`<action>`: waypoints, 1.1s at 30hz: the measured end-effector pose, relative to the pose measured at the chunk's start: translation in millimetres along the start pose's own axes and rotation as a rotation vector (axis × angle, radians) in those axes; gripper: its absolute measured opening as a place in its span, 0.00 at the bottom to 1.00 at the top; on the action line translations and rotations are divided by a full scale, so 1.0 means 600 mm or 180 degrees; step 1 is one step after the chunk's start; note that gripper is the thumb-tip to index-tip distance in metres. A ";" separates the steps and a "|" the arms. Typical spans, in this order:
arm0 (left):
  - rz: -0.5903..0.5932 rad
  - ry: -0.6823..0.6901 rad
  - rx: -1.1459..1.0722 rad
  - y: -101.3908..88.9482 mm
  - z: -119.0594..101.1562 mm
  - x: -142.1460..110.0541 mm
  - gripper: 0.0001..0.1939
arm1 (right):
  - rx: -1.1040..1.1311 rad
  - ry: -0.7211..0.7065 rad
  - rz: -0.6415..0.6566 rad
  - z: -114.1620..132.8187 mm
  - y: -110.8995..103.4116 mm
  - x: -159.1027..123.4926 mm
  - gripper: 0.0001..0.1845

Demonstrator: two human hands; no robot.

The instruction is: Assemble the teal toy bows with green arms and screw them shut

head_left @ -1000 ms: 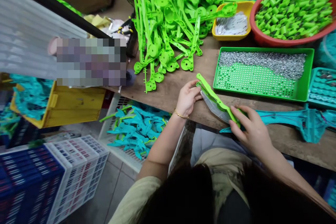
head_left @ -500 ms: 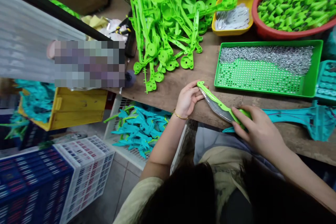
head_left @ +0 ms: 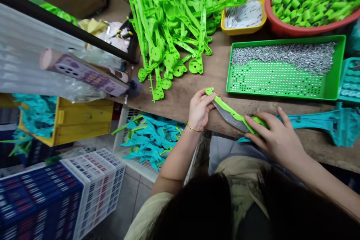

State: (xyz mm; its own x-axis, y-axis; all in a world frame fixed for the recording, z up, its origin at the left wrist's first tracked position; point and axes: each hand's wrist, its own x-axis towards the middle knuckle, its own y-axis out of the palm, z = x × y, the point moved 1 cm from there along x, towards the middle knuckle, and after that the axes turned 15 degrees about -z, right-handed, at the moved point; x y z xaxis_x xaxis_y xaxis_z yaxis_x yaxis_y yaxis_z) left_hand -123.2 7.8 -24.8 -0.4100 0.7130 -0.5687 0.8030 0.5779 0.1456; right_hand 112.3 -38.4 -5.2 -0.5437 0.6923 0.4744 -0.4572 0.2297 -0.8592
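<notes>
A long lime-green plastic part point(head_left: 229, 110) slants across the front of the wooden table, a smoky see-through strip along its lower side. At its narrow far tip my left hand point(head_left: 200, 108) pinches it between thumb and fingers. My right hand point(head_left: 277, 137) grips the wider, rounded end, which its fingers partly cover. A turquoise plastic part point(head_left: 312, 121) with a thin dark wire along it lies on the table just beyond my right hand. Its left tip shows below the green part.
A heap of green plastic parts point(head_left: 168, 18) lies at the back. Right of it stand a yellow tray point(head_left: 243, 30) of silvery pieces, a red basin point(head_left: 309, 32) of small green pieces and a green tray point(head_left: 275, 90) of screws. A phone point(head_left: 87, 73) leans at left; a white crate point(head_left: 119, 127) holds turquoise parts.
My left thumb and fingers have closed on the green part's tip; before, they lay looser behind it. My right fingers are more spread. The view has shifted slightly.
</notes>
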 end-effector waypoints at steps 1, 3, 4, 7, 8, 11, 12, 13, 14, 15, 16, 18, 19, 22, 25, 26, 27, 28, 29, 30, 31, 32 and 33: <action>0.0078 -0.0034 0.0006 0.002 0.004 -0.009 0.25 | 0.0010 -0.0009 0.0034 -0.001 -0.002 0.000 0.18; 0.0278 -0.0080 0.0063 0.005 0.014 -0.027 0.28 | -0.0004 -0.0016 0.0129 0.000 -0.009 0.005 0.17; 0.0343 -0.0061 0.0096 0.005 0.017 -0.036 0.29 | -0.0002 -0.0010 0.0179 0.001 -0.012 0.011 0.17; 0.0319 0.0179 0.0146 0.004 0.020 -0.055 0.30 | 0.0082 0.0073 0.0323 0.009 -0.011 0.044 0.18; 0.0293 0.0264 0.0160 0.003 0.019 -0.060 0.29 | 0.0106 0.0127 0.0372 0.012 -0.005 0.057 0.19; 0.0207 0.0409 0.0195 0.000 0.014 -0.069 0.28 | 0.0177 0.0249 0.0651 0.018 0.020 0.087 0.24; 0.0178 0.0426 0.0203 0.000 0.012 -0.072 0.28 | 0.0220 0.0253 0.0739 0.020 0.027 0.094 0.25; 0.0150 0.0442 0.0209 0.000 0.012 -0.074 0.27 | 0.0264 0.0242 0.0821 0.022 0.033 0.098 0.25; 0.0123 0.0464 0.0212 0.000 0.013 -0.077 0.26 | 0.0290 0.0231 0.0880 0.023 0.037 0.101 0.25; 0.0099 0.0487 0.0206 0.000 0.014 -0.079 0.26 | 0.0299 0.0217 0.0917 0.024 0.040 0.102 0.25; 0.0076 0.0508 0.0192 0.000 0.015 -0.081 0.25 | 0.0300 0.0200 0.0936 0.024 0.041 0.102 0.25; 0.0040 0.0497 0.0141 0.000 0.017 -0.084 0.24 | 0.0303 0.0163 0.0929 0.024 0.041 0.101 0.25; 0.0045 0.0459 0.0106 -0.001 0.017 -0.084 0.24 | 0.0309 0.0147 0.0901 0.023 0.041 0.100 0.25; 0.0247 0.0156 0.0123 -0.011 0.007 -0.076 0.25 | 0.0338 0.0106 0.0794 0.021 0.041 0.095 0.25; 0.0326 0.0076 0.0234 -0.029 -0.015 -0.057 0.22 | 0.0408 0.0114 0.0807 0.020 0.036 0.093 0.24; 0.0238 0.0199 0.0256 -0.035 -0.024 -0.051 0.21 | 0.0437 0.0152 0.0864 0.021 0.033 0.096 0.23; 0.0124 0.0364 0.0275 -0.041 -0.031 -0.046 0.19 | 0.0476 0.0225 0.0946 0.022 0.031 0.101 0.22; 0.0020 0.0531 0.0302 -0.044 -0.038 -0.042 0.18 | 0.0544 0.0338 0.1040 0.024 0.029 0.109 0.21; -0.0056 0.0668 0.0341 -0.047 -0.042 -0.040 0.17 | 0.0666 0.0486 0.1133 0.027 0.028 0.119 0.20; -0.0098 0.0758 0.0392 -0.048 -0.045 -0.040 0.16 | 0.0859 0.0650 0.1223 0.031 0.028 0.131 0.19; -0.0118 0.0818 0.0438 -0.047 -0.047 -0.041 0.16 | 0.1102 0.0819 0.1289 0.036 0.031 0.143 0.19; -0.0135 0.0876 0.0472 -0.046 -0.047 -0.044 0.16 | 0.1376 0.0973 0.1333 0.041 0.036 0.156 0.20; -0.0159 0.0944 0.0490 -0.045 -0.047 -0.047 0.15 | 0.1650 0.1096 0.1362 0.046 0.042 0.167 0.19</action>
State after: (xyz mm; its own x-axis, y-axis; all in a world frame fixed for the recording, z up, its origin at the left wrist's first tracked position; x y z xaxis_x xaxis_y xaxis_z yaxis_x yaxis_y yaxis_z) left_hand -145.6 -16.8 10.4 -0.5403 0.7830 -0.3084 0.8254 0.5643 -0.0133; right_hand 26.8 18.1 25.9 -0.5365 0.8430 -0.0403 -0.5743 -0.3996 -0.7144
